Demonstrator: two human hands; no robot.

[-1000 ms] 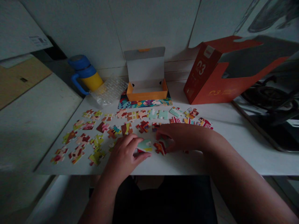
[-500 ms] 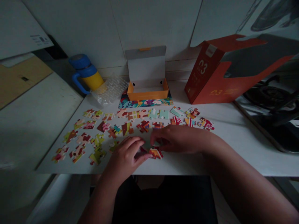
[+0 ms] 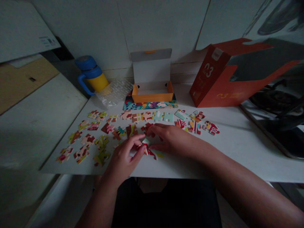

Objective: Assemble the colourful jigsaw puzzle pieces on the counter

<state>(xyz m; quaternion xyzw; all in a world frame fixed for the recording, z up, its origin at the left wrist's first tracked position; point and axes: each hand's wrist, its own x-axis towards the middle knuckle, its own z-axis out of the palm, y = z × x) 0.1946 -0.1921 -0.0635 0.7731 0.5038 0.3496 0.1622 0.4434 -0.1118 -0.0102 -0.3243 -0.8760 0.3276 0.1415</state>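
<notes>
My left hand (image 3: 124,156) pinches a red puzzle piece (image 3: 146,148) with orange and pale green on it between thumb and fingers, low over the table. My right hand (image 3: 169,137) is beside it, thumb and fingers apart. Its fingertips reach over a red-brown puzzle piece (image 3: 145,127), while the thumb is close to the red piece. A red and yellow bit (image 3: 155,155) shows just below the right thumb. Farther right are pieces with a red barn (image 3: 212,127). To the left lie brown-and-white cow pieces (image 3: 81,154) and green pieces (image 3: 101,157).
An orange box (image 3: 152,97) with its lid up stands on a colourful printed sheet (image 3: 128,104). Left of it are crumpled clear plastic wrap (image 3: 115,91) and a blue-yellow flask (image 3: 96,79). A large orange carton (image 3: 213,82) stands right, near a black stove (image 3: 285,126).
My right hand has moved left and slightly up, its fingers spreading apart. The left hand has shifted a little left, and the red piece by its thumb has moved up and left.
</notes>
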